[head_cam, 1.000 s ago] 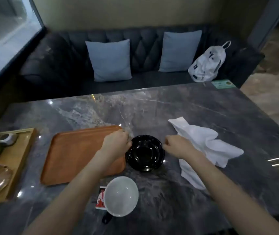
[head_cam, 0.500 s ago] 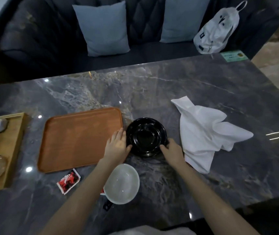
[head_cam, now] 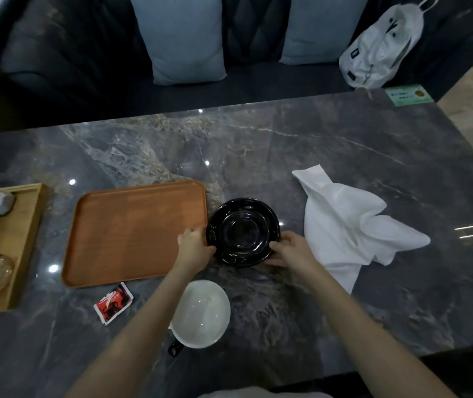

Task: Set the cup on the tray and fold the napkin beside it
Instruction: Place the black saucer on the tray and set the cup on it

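Observation:
A glossy black saucer [head_cam: 243, 231] lies on the grey marble table just right of the orange tray [head_cam: 131, 231]. My left hand [head_cam: 193, 245] grips the saucer's left rim, its fingers curled at the edge. At the lower right rim my right hand [head_cam: 289, 249] holds the saucer too. A white cup [head_cam: 202, 311] with a dark handle stands on the table below the saucer, partly hidden by my left forearm. The white napkin [head_cam: 350, 225] lies crumpled to the right of the saucer. Nothing rests on the tray.
A red sachet [head_cam: 113, 303] lies below the tray. At the far left a wooden box tray [head_cam: 25, 225] holds glassware and a small pot. A green card [head_cam: 409, 94] sits at the far right corner. Behind the table is a dark sofa with cushions and a white bag [head_cam: 381, 47].
Both hands have slid down round the saucer's near rim and now grip it. The camera has tilted further down, so the table sits higher in view.

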`<move>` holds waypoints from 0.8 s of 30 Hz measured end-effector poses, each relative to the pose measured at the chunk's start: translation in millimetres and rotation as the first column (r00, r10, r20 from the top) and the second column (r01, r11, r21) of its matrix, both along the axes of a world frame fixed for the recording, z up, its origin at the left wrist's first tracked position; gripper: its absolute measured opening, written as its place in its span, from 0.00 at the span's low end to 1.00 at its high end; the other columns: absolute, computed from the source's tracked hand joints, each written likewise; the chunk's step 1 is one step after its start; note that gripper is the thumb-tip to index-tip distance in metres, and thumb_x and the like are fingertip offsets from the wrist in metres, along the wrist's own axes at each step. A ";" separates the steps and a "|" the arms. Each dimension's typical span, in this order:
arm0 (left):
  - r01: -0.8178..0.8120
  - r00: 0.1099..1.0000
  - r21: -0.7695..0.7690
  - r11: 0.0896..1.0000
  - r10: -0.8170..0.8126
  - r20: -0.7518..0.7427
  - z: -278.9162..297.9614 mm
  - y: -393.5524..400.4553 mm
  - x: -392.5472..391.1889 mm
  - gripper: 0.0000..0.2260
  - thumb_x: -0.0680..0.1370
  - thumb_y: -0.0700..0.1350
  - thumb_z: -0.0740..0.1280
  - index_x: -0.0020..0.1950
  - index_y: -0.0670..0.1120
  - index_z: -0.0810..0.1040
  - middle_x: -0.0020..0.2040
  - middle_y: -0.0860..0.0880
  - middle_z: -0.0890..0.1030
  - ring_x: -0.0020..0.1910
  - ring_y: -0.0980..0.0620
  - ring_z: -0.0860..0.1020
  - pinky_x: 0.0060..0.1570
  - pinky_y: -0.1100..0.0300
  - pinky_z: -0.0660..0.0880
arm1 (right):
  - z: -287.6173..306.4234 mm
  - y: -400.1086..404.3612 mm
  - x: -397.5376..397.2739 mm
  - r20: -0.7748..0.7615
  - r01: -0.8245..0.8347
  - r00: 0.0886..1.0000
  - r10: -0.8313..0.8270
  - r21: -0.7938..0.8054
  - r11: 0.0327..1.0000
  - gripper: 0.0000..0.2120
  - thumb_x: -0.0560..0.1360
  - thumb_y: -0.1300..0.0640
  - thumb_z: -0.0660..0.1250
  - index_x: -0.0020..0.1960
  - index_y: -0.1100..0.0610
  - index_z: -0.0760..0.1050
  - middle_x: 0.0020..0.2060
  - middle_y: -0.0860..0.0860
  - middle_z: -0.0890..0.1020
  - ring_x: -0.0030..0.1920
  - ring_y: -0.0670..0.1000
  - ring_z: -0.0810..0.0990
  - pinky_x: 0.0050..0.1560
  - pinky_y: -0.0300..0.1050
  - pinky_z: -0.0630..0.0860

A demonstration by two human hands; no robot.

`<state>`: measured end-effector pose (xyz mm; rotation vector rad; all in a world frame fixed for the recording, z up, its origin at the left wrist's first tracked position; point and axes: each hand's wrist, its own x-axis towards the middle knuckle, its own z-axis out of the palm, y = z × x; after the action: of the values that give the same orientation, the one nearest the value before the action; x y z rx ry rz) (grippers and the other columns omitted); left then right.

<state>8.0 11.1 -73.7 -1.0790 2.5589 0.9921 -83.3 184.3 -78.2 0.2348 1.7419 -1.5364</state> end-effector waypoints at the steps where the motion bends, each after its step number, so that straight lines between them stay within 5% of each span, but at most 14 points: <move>1: -0.057 0.997 0.034 0.998 0.059 -0.045 2.3 -2.3 1.1 0.22 0.72 0.37 0.68 0.66 0.41 0.72 0.61 0.39 0.76 0.61 0.42 0.72 0.58 0.57 0.65 | 5.1 -0.1 -2.0 -0.004 -0.014 1.000 0.014 -0.016 1.000 0.04 0.76 0.71 0.58 0.48 0.64 0.69 0.37 0.56 0.77 0.28 0.49 0.81 0.28 0.40 0.81; 4: -0.301 0.910 0.360 0.883 0.379 -0.169 14.2 -7.3 5.2 0.21 0.71 0.32 0.68 0.63 0.44 0.74 0.54 0.39 0.81 0.50 0.43 0.79 0.49 0.56 0.75 | 19.7 -2.8 -9.9 -0.027 -0.053 0.998 0.052 -0.050 0.997 0.08 0.76 0.70 0.60 0.55 0.66 0.69 0.39 0.58 0.79 0.28 0.50 0.82 0.32 0.45 0.82; 6: -0.346 0.816 0.612 0.712 0.550 -0.178 27.0 -7.0 11.0 0.21 0.72 0.30 0.66 0.61 0.45 0.72 0.48 0.38 0.80 0.40 0.46 0.80 0.34 0.60 0.79 | 34.6 -6.6 -13.7 -0.047 -0.091 0.995 0.087 -0.092 0.992 0.05 0.76 0.69 0.60 0.52 0.66 0.70 0.39 0.59 0.79 0.28 0.52 0.82 0.36 0.49 0.82; 8: -0.356 0.739 0.723 0.592 0.652 -0.170 39.8 -7.7 16.7 0.20 0.73 0.29 0.66 0.62 0.41 0.71 0.49 0.37 0.79 0.39 0.47 0.79 0.30 0.63 0.79 | 50.0 -12.1 -17.0 -0.083 -0.132 0.989 0.121 -0.145 0.981 0.03 0.77 0.70 0.59 0.47 0.64 0.69 0.37 0.59 0.79 0.27 0.50 0.82 0.34 0.47 0.82; 20: -0.379 0.471 0.801 0.463 0.842 -0.264 79.1 -46.0 76.8 0.12 0.73 0.32 0.66 0.56 0.38 0.77 0.45 0.43 0.82 0.36 0.55 0.82 0.36 0.65 0.80 | 87.5 -84.4 5.6 -0.260 -0.336 0.927 0.270 -0.259 0.905 0.05 0.76 0.70 0.59 0.52 0.66 0.71 0.37 0.57 0.79 0.28 0.46 0.81 0.33 0.43 0.82; 24: -0.460 0.428 0.771 0.440 0.871 -0.242 70.1 -74.2 102.5 0.18 0.71 0.34 0.70 0.61 0.38 0.76 0.56 0.40 0.79 0.49 0.46 0.81 0.47 0.57 0.81 | 72.5 -120.3 30.5 -0.248 -0.356 0.920 0.302 -0.213 0.910 0.05 0.76 0.69 0.60 0.51 0.63 0.70 0.38 0.55 0.79 0.29 0.46 0.81 0.36 0.45 0.82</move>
<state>110.5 -63.0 -3.6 -1.9049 1.6627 2.5791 -52.8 64.0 -5.7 -0.3513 1.6171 -1.5494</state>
